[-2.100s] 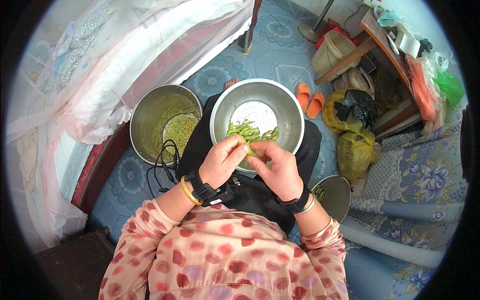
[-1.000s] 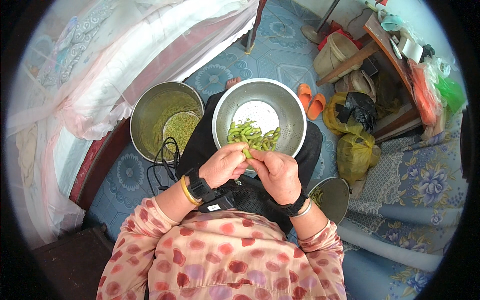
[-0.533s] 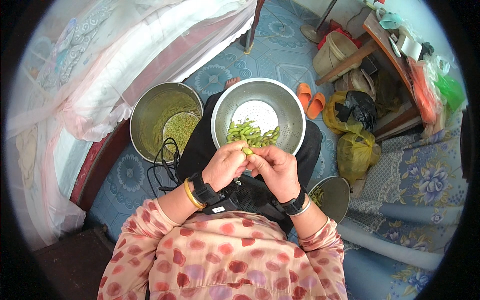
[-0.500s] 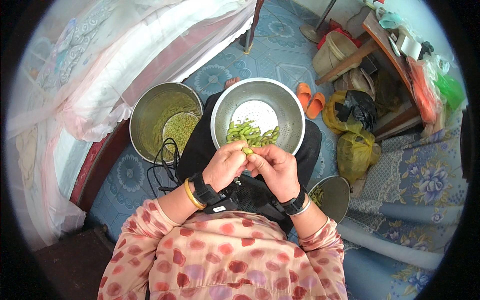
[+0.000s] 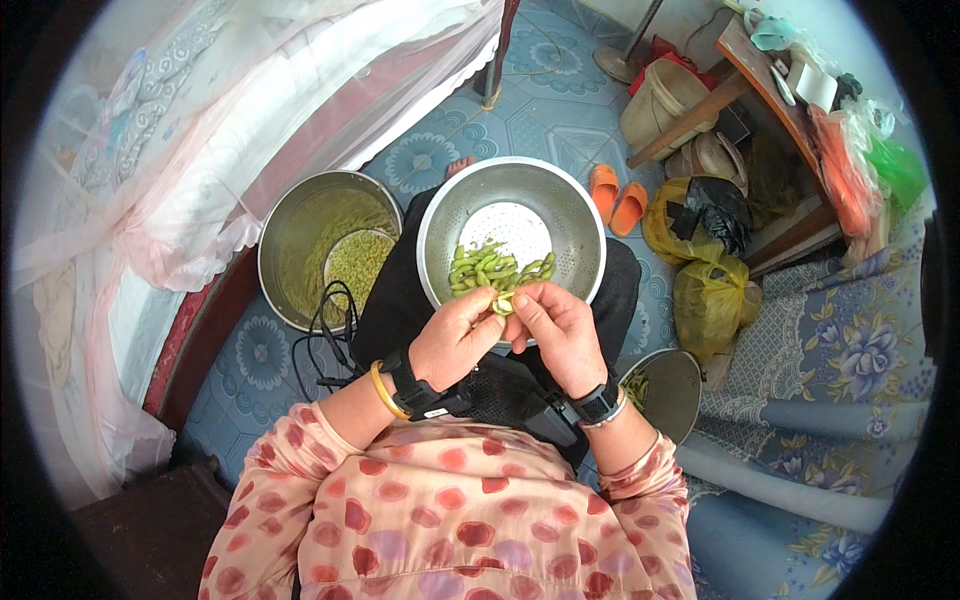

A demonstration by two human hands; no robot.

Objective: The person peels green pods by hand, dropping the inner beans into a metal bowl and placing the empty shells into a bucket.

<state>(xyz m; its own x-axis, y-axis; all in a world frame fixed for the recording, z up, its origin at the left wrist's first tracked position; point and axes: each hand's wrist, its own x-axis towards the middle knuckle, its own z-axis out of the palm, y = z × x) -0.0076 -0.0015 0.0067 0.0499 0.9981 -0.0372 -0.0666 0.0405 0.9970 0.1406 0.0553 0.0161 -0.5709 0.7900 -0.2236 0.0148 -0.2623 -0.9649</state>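
Observation:
A green soybean pod, looking split along its length, is pinched between both hands over the near rim of a perforated metal colander. My left hand grips the pod's left end with thumb and forefinger. From the other side my right hand holds it, fingers closed and thumb pressed against it. Several whole green pods lie in the near part of the colander, which rests on my lap. On the floor to the left, a deep metal pot contains pale green shelled beans.
Another metal pot at the lower right has green pods or husks inside. Black cables hang beside the left pot. Orange sandals, yellow plastic bags and a wooden table stand right; a netted bed borders the left.
The pod between my fingers has opened and shows a paler inside. My right hand has shifted slightly, and the view has moved a little.

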